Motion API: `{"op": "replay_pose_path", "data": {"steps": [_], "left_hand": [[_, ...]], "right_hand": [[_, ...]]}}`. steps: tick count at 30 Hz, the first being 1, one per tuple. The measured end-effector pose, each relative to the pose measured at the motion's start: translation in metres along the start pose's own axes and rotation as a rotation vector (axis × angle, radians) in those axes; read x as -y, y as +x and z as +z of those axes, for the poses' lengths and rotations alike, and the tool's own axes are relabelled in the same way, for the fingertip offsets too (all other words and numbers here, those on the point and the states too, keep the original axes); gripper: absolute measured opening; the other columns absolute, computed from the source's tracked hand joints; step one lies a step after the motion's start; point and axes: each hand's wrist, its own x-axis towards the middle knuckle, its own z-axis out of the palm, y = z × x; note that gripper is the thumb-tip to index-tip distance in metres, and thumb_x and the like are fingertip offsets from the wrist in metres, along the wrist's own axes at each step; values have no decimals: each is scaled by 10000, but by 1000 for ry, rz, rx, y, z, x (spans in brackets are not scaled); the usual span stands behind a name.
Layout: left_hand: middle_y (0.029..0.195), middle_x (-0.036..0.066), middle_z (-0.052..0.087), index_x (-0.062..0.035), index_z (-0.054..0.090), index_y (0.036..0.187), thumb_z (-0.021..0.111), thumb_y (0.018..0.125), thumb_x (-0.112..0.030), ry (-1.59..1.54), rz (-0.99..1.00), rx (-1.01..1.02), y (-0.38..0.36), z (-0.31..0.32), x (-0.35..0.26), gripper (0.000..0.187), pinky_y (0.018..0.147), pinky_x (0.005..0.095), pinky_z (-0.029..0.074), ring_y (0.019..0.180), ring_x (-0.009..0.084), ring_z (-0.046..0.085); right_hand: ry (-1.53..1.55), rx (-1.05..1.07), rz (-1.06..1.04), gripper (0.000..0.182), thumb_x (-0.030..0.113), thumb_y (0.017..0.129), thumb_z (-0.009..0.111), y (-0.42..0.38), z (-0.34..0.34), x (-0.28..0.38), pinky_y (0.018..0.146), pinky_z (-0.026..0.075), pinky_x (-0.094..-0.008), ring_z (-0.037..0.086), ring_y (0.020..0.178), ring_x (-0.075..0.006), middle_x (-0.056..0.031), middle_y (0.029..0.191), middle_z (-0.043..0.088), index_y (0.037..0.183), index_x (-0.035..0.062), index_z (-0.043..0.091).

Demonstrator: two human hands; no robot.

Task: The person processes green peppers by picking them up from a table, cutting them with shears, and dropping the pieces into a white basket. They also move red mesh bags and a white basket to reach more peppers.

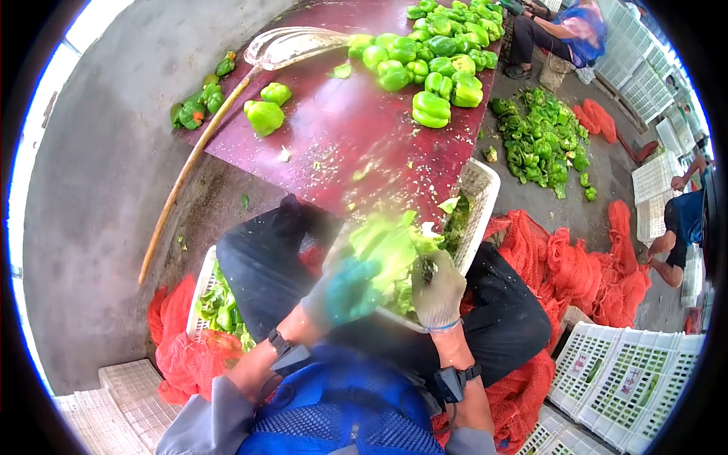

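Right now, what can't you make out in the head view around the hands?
- Left hand: motion-blurred; grip unclear.
- Pepper: smeared; its cut state unreadable.
- Right hand: gloved fist hides whatever it grips.
- White crate: contents mostly covered by hands and pepper.
- People at the right edge: cut off.

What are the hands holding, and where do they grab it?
A green pepper: the left hand grips its left side, blurred. The right hand touches its right edge; the exact hold cannot be told.

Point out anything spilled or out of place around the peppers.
A heap of green peppers lies on the bare floor right of the red board, and more peppers sit on the floor at its left edge. Green scraps litter the board.
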Motion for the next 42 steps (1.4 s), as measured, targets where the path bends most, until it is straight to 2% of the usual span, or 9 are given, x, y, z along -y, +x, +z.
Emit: {"op": "replay_pose_path", "data": {"steps": [4,6,7,14,21,24,28,34,42], "left_hand": [[1035,88,682,-40,734,1237,805,903,-45,50,-24,16,-1,-26,12,342,882,465,550,958,295,665],[821,123,742,-49,659,1485,675,1135,-237,185,90,41,-3,-43,22,397,441,317,487,526,193,649],[828,122,764,-6,740,1280,683,1133,-253,213,106,-26,-22,-4,-14,293,462,307,510,534,181,672],[1050,146,822,54,759,1272,834,1027,-318,39,421,-314,-71,-77,-55,452,593,336,641,724,234,800],[865,60,792,14,758,1303,614,1079,-76,583,410,-889,-169,-180,-83,280,591,277,554,664,128,739],[878,181,806,-43,786,1305,662,1031,-118,1349,498,-1126,-202,-236,-54,310,669,435,599,735,312,783],[958,191,803,-147,784,1303,700,1034,-286,1941,-153,-1181,-248,-309,10,314,741,562,618,868,403,796],[1135,199,808,-155,710,1451,683,1061,-390,1831,-318,-1171,-277,-308,41,456,860,578,638,1039,393,797],[1128,166,812,-92,750,1463,755,1081,-167,1668,542,-1292,-211,-244,-45,390,833,459,631,936,349,792]], "right_hand": [[-175,72,6,168,52,988,779,-20,23,-51,737,601,-483,764,820,-421,-241,925,727,1141,12,723],[-53,23,187,187,64,990,776,-29,26,-54,719,599,-482,759,769,-408,-233,863,723,1162,7,732],[-84,22,187,202,55,971,775,-26,26,-53,706,593,-472,749,732,-392,-213,801,715,1164,4,744],[-107,-144,158,241,132,959,809,54,17,-87,772,577,-489,736,797,-414,-208,829,721,1145,-10,754],[-187,235,246,350,200,959,825,97,46,-132,867,581,-517,737,915,-404,-200,967,740,1233,-5,755],[-181,316,204,320,182,963,815,77,47,-110,883,586,-498,759,951,-391,-205,1019,772,1222,1,760],[94,509,286,264,203,1033,792,52,36,-74,783,552,-424,676,785,-221,-149,857,744,1147,-31,750],[273,308,560,150,102,1070,748,33,15,-61,681,480,-261,600,816,-52,43,859,642,1176,-4,739],[218,-61,644,209,95,1043,813,58,-60,-42,522,412,-246,536,617,-42,46,848,619,1218,5,741]]}}
